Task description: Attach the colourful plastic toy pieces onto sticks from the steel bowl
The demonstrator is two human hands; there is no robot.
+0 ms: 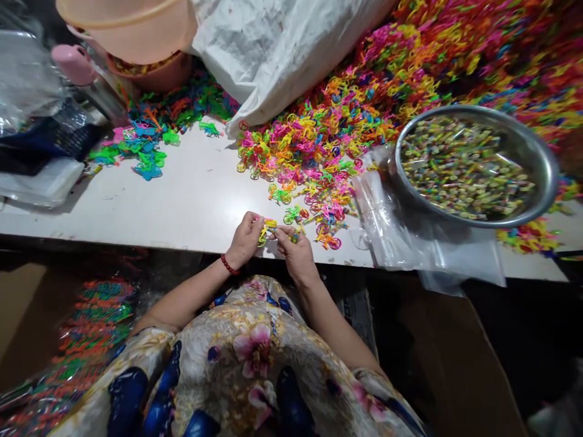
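At the table's front edge, my left hand (246, 238) pinches a small yellow plastic toy bicycle (268, 226) with a bit of pink at its top. My right hand (294, 247) is closed too, its thumb and fingertips pressed together at the toy's right side. A small yellow-green bit shows by those fingers, but I cannot make out what they grip. Just beyond the hands lie loose toy bicycles (295, 214) in green, red, pink and yellow, the near end of a large heap (346, 127).
To the right, a metal bowl (553, 176) of small multicoloured pieces stands over clear plastic bags (387, 227). A white sack (273, 60) lies at the back. Green and blue toys (148, 155), a pink-lidded bottle (77, 65) and peach tubs (132, 36) are to the left.
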